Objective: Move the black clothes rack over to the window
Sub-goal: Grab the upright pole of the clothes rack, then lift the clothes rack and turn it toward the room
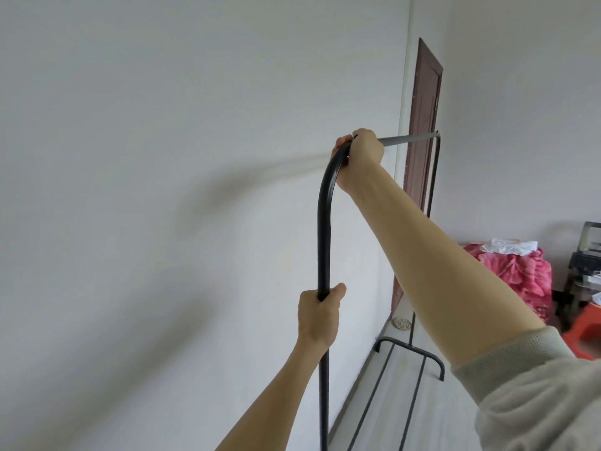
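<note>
— What's closest to you from where you stand?

— A pale knit sleeve (536, 395), pushed up the right forearm at the lower right. That arm runs up and away to the right hand (359, 161), which is wrapped tight over the bend where the black clothes rack (323, 229) turns from its near upright into the top bar.

— And the other hand?

— The left hand (320, 312) is lower on the same upright, fingers (317, 299) curled fully round the tube and the thumb pressed along its right side. Both hands have a closed hold on the rack, nothing else in them.

— Where does the rack sit?

— Close along the white wall (162, 157) on the left, its length running away from us. The bottom rails (387, 382) lie low over the pale floor (448, 415); I can't tell whether the feet are touching it. The far upright stands in front of a brown door (422, 125).

— Anything beyond?

— A small round thing on the floor by the far foot, too blurred to name. To the right, a red flowered cover (520, 275) with something white (509, 246) on top, and an orange stool (585, 330) at the edge.
</note>
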A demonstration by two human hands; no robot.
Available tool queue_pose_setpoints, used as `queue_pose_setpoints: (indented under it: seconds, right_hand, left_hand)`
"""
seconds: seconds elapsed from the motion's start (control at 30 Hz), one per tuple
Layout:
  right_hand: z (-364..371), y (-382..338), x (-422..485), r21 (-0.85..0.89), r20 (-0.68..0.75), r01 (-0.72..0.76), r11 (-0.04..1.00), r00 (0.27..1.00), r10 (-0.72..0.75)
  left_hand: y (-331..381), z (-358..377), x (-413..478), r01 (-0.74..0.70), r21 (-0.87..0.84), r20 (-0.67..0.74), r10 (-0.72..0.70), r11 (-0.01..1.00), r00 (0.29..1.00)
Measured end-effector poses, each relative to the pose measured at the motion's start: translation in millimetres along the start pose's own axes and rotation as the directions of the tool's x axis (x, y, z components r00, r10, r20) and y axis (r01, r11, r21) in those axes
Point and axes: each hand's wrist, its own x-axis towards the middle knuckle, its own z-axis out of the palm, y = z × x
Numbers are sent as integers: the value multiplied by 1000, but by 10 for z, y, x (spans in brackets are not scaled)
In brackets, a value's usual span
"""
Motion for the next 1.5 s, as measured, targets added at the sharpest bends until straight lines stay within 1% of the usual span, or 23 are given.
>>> queue_pose_setpoints:
  seconds: [0.13, 0.27, 0.47, 0.57, 0.77, 0.9, 1.17, 1.33, 1.5]
  right_hand:
    - [-4, -56, -25, -43, -54, 33, 999, 998, -35]
    - [0, -59, -63, -64, -80, 54, 997, 995, -59]
    - [12, -75, -160, -87, -134, 95, 992, 985, -106]
    - [-39, -126, -177, -94, -157, 136, 986, 976, -150]
    - [-182, -316, -92, -175, -222, 223, 959, 940, -259]
    - [-342, -583, -43, -170, -258, 290, 942, 909, -327]
    - [-687, -1142, -41, -217, -298, 409, 887, 837, -459]
    - [-870, -1398, 10, -245, -314, 441, 863, 806, -501]
    - [-1049, -1686, 173, -238, -352, 468, 851, 775, -525]
  left_hand:
    - [19, 14, -37, -27, -1, 67, 27, 1000, 997]
    - [20, -23, -62, -33, -24, 118, 36, 999, 992]
    - [52, -73, -59, -16, -59, 181, 26, 998, 983]
    - [32, -33, -47, -23, -73, 223, 39, 997, 974]
    - [-21, 143, 59, -52, -79, 324, 75, 995, 943]
    - [-11, 380, 128, -34, -115, 421, 80, 993, 903]
    - [16, 947, 190, -60, -136, 565, 127, 989, 815]
    - [15, 1279, 207, -48, -158, 605, 136, 986, 784]
    - [28, 1631, 295, -13, -179, 653, 128, 984, 747]
